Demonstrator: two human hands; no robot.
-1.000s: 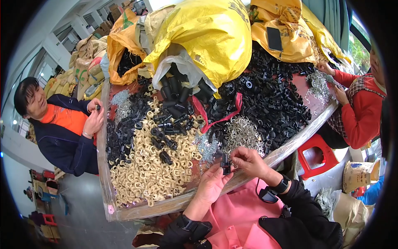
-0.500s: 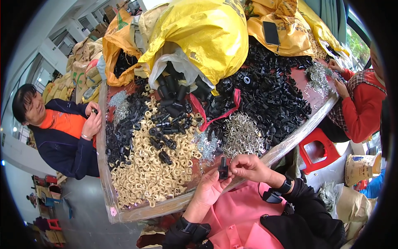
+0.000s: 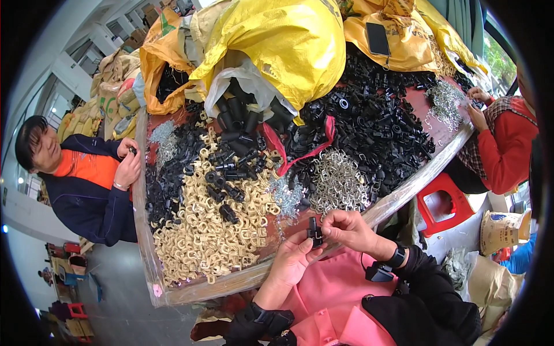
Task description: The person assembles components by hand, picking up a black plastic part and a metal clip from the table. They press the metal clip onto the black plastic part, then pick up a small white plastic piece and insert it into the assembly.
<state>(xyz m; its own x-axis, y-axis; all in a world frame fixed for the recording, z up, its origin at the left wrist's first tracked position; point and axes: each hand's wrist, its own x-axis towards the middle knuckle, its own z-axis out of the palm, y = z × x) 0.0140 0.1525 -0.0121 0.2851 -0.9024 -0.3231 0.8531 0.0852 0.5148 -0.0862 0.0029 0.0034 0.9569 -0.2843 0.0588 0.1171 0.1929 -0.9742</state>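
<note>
Just over the near edge of the table, my left hand (image 3: 292, 260) grips a small black plastic fitting (image 3: 314, 230) between thumb and fingers, its narrow end pointing up. My right hand (image 3: 353, 235) is closed in a pinch against the fitting's right side. A thin light bit shows by those fingertips, too small to name. Beyond my hands lie a heap of silvery U-shaped metal clips (image 3: 339, 183) and a smaller pile of tiny shiny metal pieces (image 3: 287, 197). To the left spreads a large heap of beige plastic buckle-like pieces (image 3: 213, 242).
Black plastic parts (image 3: 375, 124) cover the table's far right. A yellow woven sack (image 3: 283, 52) spills black tubes; a red strip (image 3: 306, 155) lies below. A phone (image 3: 377, 39) rests on another sack. Co-workers sit left (image 3: 86, 179) and right (image 3: 502, 144). A red stool (image 3: 444, 205) stands right.
The black fitting has turned slightly in my left hand, and my right fingertips have come up against its side. The view has shifted a little.
</note>
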